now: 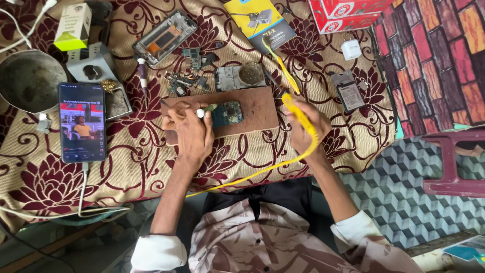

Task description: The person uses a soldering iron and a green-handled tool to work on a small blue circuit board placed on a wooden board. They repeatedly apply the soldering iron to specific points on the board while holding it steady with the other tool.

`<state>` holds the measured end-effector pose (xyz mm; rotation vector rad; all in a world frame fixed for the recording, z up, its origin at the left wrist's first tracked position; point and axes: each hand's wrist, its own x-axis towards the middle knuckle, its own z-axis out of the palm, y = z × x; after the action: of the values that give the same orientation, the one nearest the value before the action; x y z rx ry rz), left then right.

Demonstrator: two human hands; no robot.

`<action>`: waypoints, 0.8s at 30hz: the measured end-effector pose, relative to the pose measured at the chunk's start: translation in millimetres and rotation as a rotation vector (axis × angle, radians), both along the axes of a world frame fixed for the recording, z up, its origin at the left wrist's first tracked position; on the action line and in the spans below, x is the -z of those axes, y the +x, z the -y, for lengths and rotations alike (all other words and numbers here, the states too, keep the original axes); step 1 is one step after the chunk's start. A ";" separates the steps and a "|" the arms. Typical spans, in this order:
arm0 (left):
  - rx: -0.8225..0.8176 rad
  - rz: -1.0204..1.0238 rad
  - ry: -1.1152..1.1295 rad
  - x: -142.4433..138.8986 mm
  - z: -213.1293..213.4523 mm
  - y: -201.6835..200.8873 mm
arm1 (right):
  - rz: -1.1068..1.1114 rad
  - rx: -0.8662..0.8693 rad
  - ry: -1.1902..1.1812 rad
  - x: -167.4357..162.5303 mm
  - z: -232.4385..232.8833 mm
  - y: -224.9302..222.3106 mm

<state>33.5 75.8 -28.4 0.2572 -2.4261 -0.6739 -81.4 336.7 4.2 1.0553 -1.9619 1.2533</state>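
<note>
A small blue-green circuit board (pixel 227 114) lies on a reddish-brown wooden board (pixel 252 108) on a floral cloth. My left hand (pixel 189 129) rests at the board's left end, fingers closed on a thin tool with a white tip (pixel 200 112) that points at the circuit board. My right hand (pixel 305 124) grips a yellow soldering iron (pixel 298 112) just right of the wooden board. Its tip is raised toward the back, and its yellow cord (pixel 252 174) trails down to my lap.
A smartphone (pixel 82 121) playing a video lies at left, cable attached. Behind the board are a phone frame (pixel 164 38), loose phone parts (pixel 184 81), a board with a round tin (pixel 240 76), a battery (pixel 349 93), a white charger (pixel 350 49), boxes and a metal bowl (pixel 28 81).
</note>
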 end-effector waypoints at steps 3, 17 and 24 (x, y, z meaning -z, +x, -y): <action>-0.045 -0.016 -0.069 8.2 -2.8 -0.8 | -0.214 0.013 0.180 -10.8 -0.1 9.8; -0.084 -0.136 -0.149 14.0 -4.7 0.4 | -0.105 0.028 0.078 -17.5 2.5 38.6; -0.096 -0.030 -0.013 8.3 -5.1 -0.7 | 0.243 -0.137 -0.198 -14.2 15.3 46.4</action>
<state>32.8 81.0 -36.7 0.3537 -2.3719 -0.6145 -35.0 321.4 18.4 0.9896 -1.9149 1.6815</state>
